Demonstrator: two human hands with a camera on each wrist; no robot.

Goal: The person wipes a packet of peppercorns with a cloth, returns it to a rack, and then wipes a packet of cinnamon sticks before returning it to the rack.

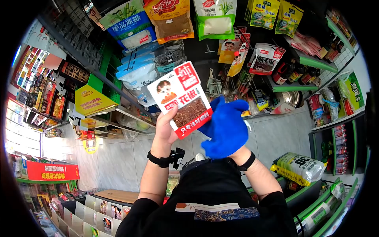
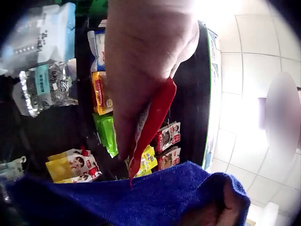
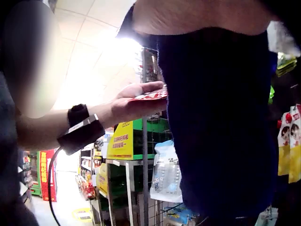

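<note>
Packet, red and white, brown grains below a printed child, left hand fingers gripping it, blue cloth mostly hiding the right hand, whose fingers' state we cannot tell

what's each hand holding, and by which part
The left hand holds a spice packet by its lower left edge. A blue cloth mostly covers the right hand; its grip can't be told.

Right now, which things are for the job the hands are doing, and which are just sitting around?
Probably for the job:
- red-and-white packet, held in the left fingers
- blue cloth, covering much of the right hand

Probably just around:
- orange bag
- yellow packets
- dark bottles
- big yellow-and-white pack
</note>
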